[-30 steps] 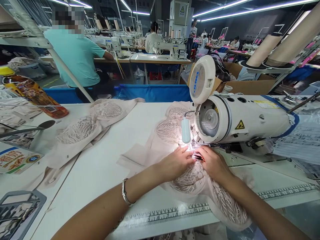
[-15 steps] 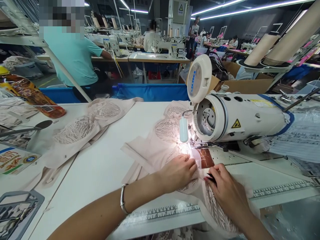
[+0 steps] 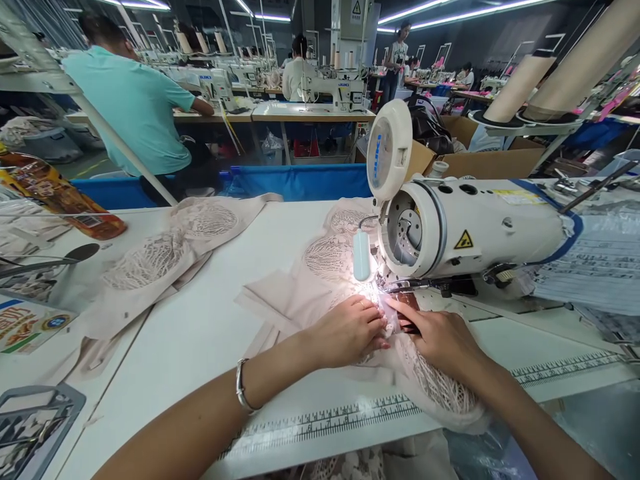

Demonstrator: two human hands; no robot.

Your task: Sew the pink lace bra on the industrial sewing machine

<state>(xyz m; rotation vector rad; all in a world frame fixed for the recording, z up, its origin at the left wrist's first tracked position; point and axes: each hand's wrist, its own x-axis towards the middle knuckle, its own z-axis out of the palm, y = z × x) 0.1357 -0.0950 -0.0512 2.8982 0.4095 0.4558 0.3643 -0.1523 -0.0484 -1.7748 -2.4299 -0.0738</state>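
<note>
A beige lace bra [image 3: 327, 257] lies under the needle area of a white sewing machine [image 3: 480, 227], where a small lamp [image 3: 361, 255] glows brightly. My left hand [image 3: 350, 330] presses on the fabric just in front of the needle, fingers curled onto it. On the right side, my right hand [image 3: 443, 340] stretches its index finger to the fabric by the needle. Tucked under its other fingers is a small black pointed tool [image 3: 410, 327], mostly hidden. Another lace section [image 3: 440, 383] hangs toward the table's front edge beneath my right hand.
More beige lace bras [image 3: 150, 260] lie on the left of the table. A drink bottle [image 3: 60, 193], a carton [image 3: 33, 323] and a grey tray [image 3: 40, 427] line the left side. Printed ruler tape [image 3: 330, 423] runs along the front edge. A co-worker [image 3: 135, 113] sits ahead.
My right hand has moved up and left to the needle area, its index finger now extended. The lace section beneath it has shifted. My left hand stays on the fabric; the view has shifted slightly.
</note>
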